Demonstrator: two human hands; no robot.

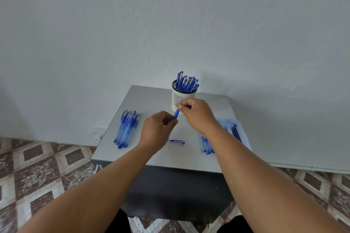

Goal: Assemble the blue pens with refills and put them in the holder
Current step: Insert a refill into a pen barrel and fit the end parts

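Both hands hold one blue pen (176, 114) mid-frame: left hand (158, 130) grips its lower end, right hand (197, 113) pinches its tip.
No writing is legible; holder (182, 98) just behind, pen pile (126, 128) left, tray (237, 128) right, cap (177, 141) below.

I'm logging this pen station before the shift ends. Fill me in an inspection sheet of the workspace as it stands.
Surface: grey table against a white wall.
Job's things: holder full of blue pens; pile of pen barrels at left; tray of refills at right; loose cap near centre.
Clutter: nothing seen.
Hands: left hand and right hand both grip one blue pen above the table.
Cables: white cord under the table's left edge.
Surroundings: patterned tile floor.
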